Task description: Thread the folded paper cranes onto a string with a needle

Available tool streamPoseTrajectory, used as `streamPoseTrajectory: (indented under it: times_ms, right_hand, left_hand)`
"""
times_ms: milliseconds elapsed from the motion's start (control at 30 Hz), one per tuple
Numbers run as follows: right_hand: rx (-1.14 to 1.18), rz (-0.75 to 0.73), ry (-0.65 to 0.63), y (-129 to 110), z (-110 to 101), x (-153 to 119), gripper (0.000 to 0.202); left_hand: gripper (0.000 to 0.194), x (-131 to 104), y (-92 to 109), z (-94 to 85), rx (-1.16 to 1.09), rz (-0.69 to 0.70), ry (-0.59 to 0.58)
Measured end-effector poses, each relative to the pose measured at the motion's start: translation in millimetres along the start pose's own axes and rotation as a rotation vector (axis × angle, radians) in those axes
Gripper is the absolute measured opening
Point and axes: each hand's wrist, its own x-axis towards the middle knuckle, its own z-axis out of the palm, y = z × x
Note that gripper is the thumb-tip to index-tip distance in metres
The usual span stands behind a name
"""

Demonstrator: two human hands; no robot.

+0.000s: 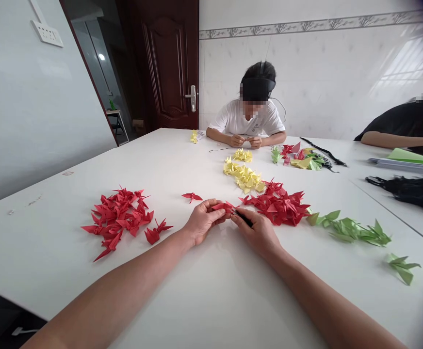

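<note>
Between the fingertips of my left hand (200,222) is a folded red paper crane (224,207). My right hand (260,233) grips a slim black pen-like tool (243,217), its tip at the crane; the exact kind of tool I cannot make out. A single red crane (192,197) lies just beyond my left hand. Off to the left is a heap of red cranes (122,215), with another red crane (157,231) beside it. Close behind my right hand sits a second red heap (282,203).
Yellow cranes (246,175) lie beyond the red heap, green cranes (359,230) to the right. Across the white table (211,291) a person (246,116) works with both hands near mixed-colour cranes (304,157). Black cords (411,191) and stacked paper (408,162) lie near another person (397,123).
</note>
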Motion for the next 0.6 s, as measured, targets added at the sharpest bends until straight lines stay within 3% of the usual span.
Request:
streamPoseTrajectory:
  times_ms: [300, 467, 600]
  right_hand:
    - [0.060, -0.058, 0.054, -1.6, 1.3, -4.6, 0.031]
    - [-0.017, -0.109, 0.135, 0.1, 4.8, -8.3, 0.043]
    - [-0.002, -0.118, 0.126, 1.6, 5.9, -9.4, 0.030]
  left_hand:
    - [0.024, 2.3, 0.6, -1.6, -0.077, 0.013, 0.061]
    - [0.026, -0.5, -2.9, 2.0, 0.185, 0.112, -0.061]
    - [0.023, -3.5, -7.1, 1.8, 0.289, 0.195, -0.183]
